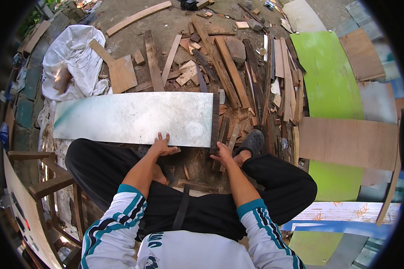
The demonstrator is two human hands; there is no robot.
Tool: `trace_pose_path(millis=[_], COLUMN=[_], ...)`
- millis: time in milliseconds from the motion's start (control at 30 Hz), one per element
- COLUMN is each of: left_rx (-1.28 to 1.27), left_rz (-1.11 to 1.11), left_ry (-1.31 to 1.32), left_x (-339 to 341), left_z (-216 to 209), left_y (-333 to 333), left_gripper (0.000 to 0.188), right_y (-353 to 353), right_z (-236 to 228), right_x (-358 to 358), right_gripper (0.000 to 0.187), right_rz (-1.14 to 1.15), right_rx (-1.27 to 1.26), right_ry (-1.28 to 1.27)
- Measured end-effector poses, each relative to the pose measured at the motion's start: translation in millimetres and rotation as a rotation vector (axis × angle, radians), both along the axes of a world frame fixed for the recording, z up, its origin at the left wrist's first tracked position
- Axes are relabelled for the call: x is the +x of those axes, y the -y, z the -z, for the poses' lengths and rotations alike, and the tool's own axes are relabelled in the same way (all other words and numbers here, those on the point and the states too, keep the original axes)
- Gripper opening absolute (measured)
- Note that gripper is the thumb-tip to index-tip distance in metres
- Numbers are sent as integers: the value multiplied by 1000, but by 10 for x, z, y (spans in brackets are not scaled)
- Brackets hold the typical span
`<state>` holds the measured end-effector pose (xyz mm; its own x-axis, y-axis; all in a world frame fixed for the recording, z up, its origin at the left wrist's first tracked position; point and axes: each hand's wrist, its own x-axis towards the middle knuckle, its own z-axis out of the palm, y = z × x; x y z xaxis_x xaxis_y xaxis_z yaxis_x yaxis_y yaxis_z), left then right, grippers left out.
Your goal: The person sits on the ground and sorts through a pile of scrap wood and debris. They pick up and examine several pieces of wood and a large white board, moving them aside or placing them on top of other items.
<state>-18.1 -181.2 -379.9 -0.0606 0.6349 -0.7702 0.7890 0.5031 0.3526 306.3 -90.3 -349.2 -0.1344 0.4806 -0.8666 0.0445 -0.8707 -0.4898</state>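
The left hand spreads on the near edge of the white panel lying crosswise ahead; uneven pressure from the pinching right hand could skew the dark strip along its right end.

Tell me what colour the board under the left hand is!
The board is whitish with green smears; head view.

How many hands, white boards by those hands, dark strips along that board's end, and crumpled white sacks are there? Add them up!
Left hand and right hand: 2
White board: 1
Dark strip: 1
White sack: 1
Total: 5
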Motion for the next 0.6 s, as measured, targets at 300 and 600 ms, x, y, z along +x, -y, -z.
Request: trace_pose_path(millis=[300,600], left_rx=[-23,-22], left_rz=[-1,-24], left_ry=[15,41], left_x=[6,35], left_z=[-12,-85], left_y=[-22,-23], left_gripper=[117,118], right_y=[71,102], right_z=[-95,-115], right_x=[-28,-46], right_gripper=[58,58], right_rz=[-147,-231], right_rx=[187,318], right_ry=[141,197])
